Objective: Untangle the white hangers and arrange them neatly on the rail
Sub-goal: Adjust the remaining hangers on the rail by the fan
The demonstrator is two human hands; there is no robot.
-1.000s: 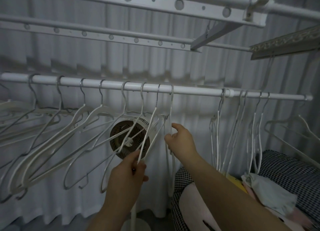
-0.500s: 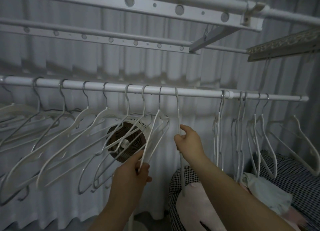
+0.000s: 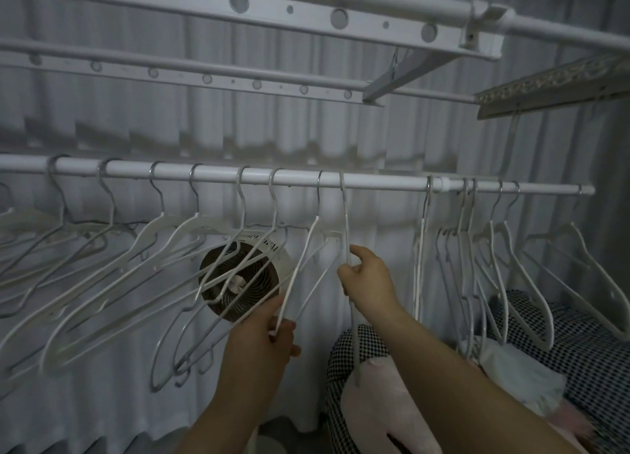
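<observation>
A white rail (image 3: 381, 183) runs across the view with several white hangers hooked on it. The left group of hangers (image 3: 136, 269) is swung sideways and overlapping. My left hand (image 3: 269, 331) pinches the lower edge of a hanger (image 3: 300, 266) near the middle of the rail. Just to its right, my right hand (image 3: 368, 276) grips an edge-on hanger (image 3: 345, 221) that hangs straight down from its hook. Several more hangers (image 3: 477, 266) hang at the right end, apart from both hands.
A round fan (image 3: 238, 279) stands behind the middle hangers. Drying-rack bars (image 3: 238, 6) with holes cross overhead. A pleated curtain (image 3: 306, 129) backs the rail. Checked fabric (image 3: 579, 344) with pink and pale cloths lies lower right.
My right hand drew its hanger away from the one in my left hand, and it now hangs straight and edge-on. The left hand keeps its hold. The camera shifted slightly.
</observation>
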